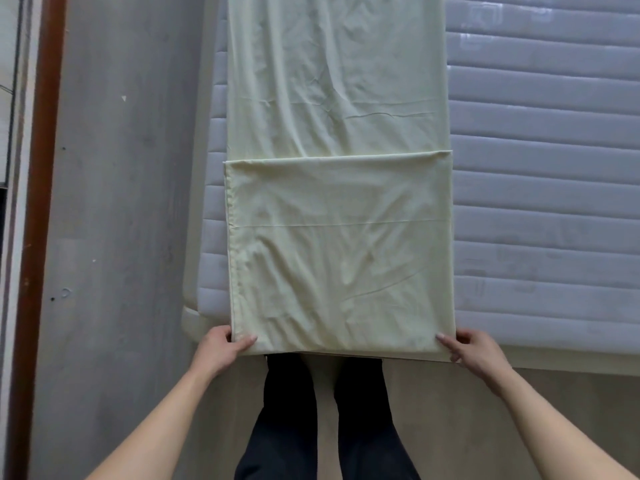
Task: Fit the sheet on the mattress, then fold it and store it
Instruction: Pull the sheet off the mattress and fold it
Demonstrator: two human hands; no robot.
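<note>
Two hands, left hand (221,348) and right hand (474,351), on unlabelled sheet (339,258) corners.

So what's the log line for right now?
stage: folding | sheet: long strip on mattress, near end doubled | left hand, right hand: pinching near corners

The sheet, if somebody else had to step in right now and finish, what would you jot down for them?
Left hand: pinches the near left corner of the sheet.
Right hand: pinches the near right corner.
Where: the pale yellow sheet lies as a long narrow strip on the bare mattress, along its left side, near end at the mattress edge.
Done: the sheet is off the mattress and folded lengthwise; the near end is doubled, its upper layer ending at a crosswise edge partway up the strip.
Left: keep folding along the length into a small packet, then store it.
</note>
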